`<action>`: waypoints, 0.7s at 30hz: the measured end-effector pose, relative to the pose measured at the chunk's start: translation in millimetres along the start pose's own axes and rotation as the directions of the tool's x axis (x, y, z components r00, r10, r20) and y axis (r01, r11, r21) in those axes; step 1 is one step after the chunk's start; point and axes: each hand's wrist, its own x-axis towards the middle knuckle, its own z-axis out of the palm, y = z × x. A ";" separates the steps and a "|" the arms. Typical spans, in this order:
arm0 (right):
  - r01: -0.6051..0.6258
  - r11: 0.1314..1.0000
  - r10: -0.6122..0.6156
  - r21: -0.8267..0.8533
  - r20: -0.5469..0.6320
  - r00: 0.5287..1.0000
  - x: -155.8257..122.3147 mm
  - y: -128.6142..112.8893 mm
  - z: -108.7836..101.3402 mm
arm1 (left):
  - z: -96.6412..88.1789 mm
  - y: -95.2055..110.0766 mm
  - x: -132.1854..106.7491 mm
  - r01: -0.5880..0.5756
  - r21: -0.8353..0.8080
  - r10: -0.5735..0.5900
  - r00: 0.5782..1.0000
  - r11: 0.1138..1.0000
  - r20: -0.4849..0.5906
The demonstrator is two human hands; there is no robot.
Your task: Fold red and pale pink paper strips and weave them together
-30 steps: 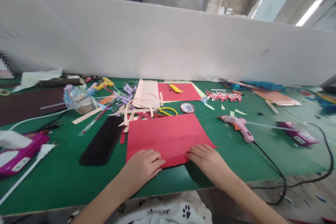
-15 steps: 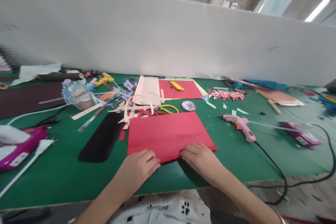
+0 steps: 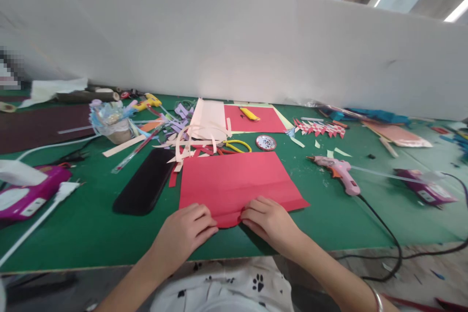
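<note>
A red paper sheet [image 3: 234, 178] lies flat on the green table [image 3: 84, 234] in front of me. My left hand [image 3: 186, 231] rests on its near edge, fingers bent and pinching the paper. My right hand [image 3: 268, 219] pinches the same near edge a little to the right. Between the two hands the near edge bulges up into a small curl. A black phone-like slab [image 3: 146, 183] lies just left of the sheet.
Paper strips and yellow-handled scissors [image 3: 236, 145] lie behind the sheet, with a round tin [image 3: 265, 142] and another red sheet [image 3: 256, 119]. A pink glue gun [image 3: 338, 170] with a cord lies at right, purple devices [image 3: 25, 195] at both sides. A white partition [image 3: 234, 44] closes the back.
Both hands have slid toward each other along the sheet's near edge, and the edge between them has lifted into a curl. The camera has tilted down a little.
</note>
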 end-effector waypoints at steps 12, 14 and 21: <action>-0.006 0.980 -0.008 -0.200 -0.072 0.997 10.7 2.7 4.7 | 6.4 -2.5 -7.8 0.217 0.198 -0.211 0.976 0.956 -0.054; -0.002 0.977 -0.015 -0.215 -0.076 0.997 10.9 3.9 5.7 | 6.9 -3.1 -8.1 0.223 0.230 -0.214 0.975 0.947 -0.064; -0.008 0.971 -0.015 -0.237 -0.094 0.995 11.6 4.4 8.8 | 5.6 -5.5 -6.3 0.225 0.244 -0.222 0.974 0.943 -0.039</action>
